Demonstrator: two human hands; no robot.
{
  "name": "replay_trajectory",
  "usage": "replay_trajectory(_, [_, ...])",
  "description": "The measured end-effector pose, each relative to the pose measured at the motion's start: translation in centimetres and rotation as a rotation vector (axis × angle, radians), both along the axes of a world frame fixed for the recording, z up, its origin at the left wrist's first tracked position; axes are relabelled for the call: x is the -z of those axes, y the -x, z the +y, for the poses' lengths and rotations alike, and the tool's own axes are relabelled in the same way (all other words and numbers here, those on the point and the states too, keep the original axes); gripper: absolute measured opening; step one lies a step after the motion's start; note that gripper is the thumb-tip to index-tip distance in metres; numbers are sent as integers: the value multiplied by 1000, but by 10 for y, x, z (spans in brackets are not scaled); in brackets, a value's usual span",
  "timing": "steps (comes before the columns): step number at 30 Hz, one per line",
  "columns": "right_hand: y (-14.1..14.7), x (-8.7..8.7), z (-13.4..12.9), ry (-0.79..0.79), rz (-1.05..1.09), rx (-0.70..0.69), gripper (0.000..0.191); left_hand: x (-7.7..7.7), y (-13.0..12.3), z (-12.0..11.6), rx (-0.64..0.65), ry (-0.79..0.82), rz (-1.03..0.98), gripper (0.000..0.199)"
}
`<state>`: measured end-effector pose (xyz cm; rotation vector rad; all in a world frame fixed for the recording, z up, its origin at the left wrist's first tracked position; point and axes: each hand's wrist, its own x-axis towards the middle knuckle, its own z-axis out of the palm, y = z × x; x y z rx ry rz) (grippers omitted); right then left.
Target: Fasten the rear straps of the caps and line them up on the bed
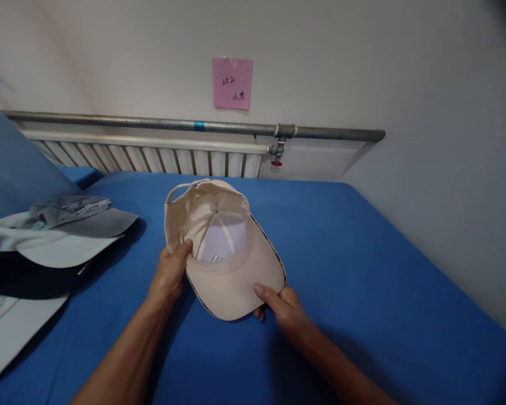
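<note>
A beige cap is held up over the blue surface, its hollow inside facing me and its brim pointing down to the right. The strap loop shows at its upper left. My left hand grips the cap's left edge near the brim's base, thumb on the inside and the other fingers mostly hidden behind. My right hand pinches the lower right edge of the brim, thumb on top and fingertips beneath.
Several caps lie piled at the left, among them a white cap and a dark cap. Behind the blue surface are a radiator, a metal pipe with a red valve, and a pink note on the wall.
</note>
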<state>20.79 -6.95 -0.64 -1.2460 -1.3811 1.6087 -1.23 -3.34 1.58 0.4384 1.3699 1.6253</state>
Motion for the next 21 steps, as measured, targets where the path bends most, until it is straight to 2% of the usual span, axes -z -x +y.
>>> replay_trajectory(5, [-3,8,1,-43,-43,-9,50,-3,3,-3,172,11,83,36])
replay_trajectory(8, [-3,8,0,-66,-63,-37,50,-1,7,-1,104,63,178,34])
replay_trajectory(12, [-2,5,0,-76,-74,-52,49,0,8,0,13,64,199,28])
replay_trajectory(16, [-1,5,0,-67,-83,-46,50,-2,4,0,18,21,149,30])
replay_trajectory(21, [-3,9,1,-73,-76,-51,48,-1,2,1,83,-33,9,38])
